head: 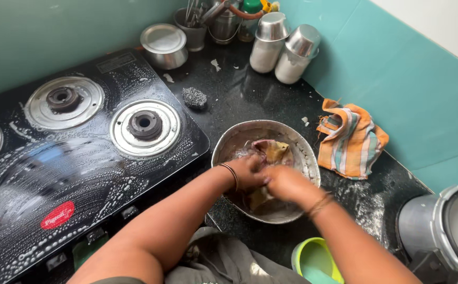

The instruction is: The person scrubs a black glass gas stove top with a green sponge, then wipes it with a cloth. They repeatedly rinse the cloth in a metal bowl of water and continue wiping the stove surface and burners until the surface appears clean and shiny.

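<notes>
Both of my hands are inside a round steel bowl (309, 158) on the black counter. My left hand (247, 171) and my right hand (288, 183) are closed together around a wet brownish-yellow cloth (275, 151), which bunches up between and above the fingers. Murky water lies in the bowl under the cloth. Thin bangles circle both wrists.
A black glass gas stove (82, 158) covered in soap suds fills the left. A steel scrubber (194, 98) lies beside it. An orange striped cloth (351, 138) sits right of the bowl. Steel containers (284, 47) stand at the back, a green bowl (316, 260) and grey appliance (444, 231) are near.
</notes>
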{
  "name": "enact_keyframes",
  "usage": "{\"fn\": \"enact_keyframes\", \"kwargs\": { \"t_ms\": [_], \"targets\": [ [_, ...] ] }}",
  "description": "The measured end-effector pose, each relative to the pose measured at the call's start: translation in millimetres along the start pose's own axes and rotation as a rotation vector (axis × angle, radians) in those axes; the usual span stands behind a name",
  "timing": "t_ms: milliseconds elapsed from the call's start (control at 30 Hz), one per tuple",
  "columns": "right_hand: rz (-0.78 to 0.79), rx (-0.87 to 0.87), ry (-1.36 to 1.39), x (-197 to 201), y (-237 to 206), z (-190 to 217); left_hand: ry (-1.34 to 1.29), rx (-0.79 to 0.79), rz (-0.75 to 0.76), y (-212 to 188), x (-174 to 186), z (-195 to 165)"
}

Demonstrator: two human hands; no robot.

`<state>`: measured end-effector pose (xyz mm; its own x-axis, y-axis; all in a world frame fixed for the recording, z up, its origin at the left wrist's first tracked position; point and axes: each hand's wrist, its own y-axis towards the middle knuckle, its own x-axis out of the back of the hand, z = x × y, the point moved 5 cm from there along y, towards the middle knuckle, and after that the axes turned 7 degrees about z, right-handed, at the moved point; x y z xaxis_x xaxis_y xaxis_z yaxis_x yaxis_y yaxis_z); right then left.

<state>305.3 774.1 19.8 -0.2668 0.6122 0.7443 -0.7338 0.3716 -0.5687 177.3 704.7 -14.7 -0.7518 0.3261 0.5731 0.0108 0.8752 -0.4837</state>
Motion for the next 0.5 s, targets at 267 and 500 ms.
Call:
{"fn": "enact_keyframes", "kwargs": {
  "t_ms": [267,500],
  "targets": [
    [-0.419,0.959,1.139,146,-127,45,-0.514,-0.272,-0.198,1,14,-37],
    [-0.839,1.149,1.626,156,-154,-11,-1.378,-0.645,-0.164,10,18,-52]
  ]
}}
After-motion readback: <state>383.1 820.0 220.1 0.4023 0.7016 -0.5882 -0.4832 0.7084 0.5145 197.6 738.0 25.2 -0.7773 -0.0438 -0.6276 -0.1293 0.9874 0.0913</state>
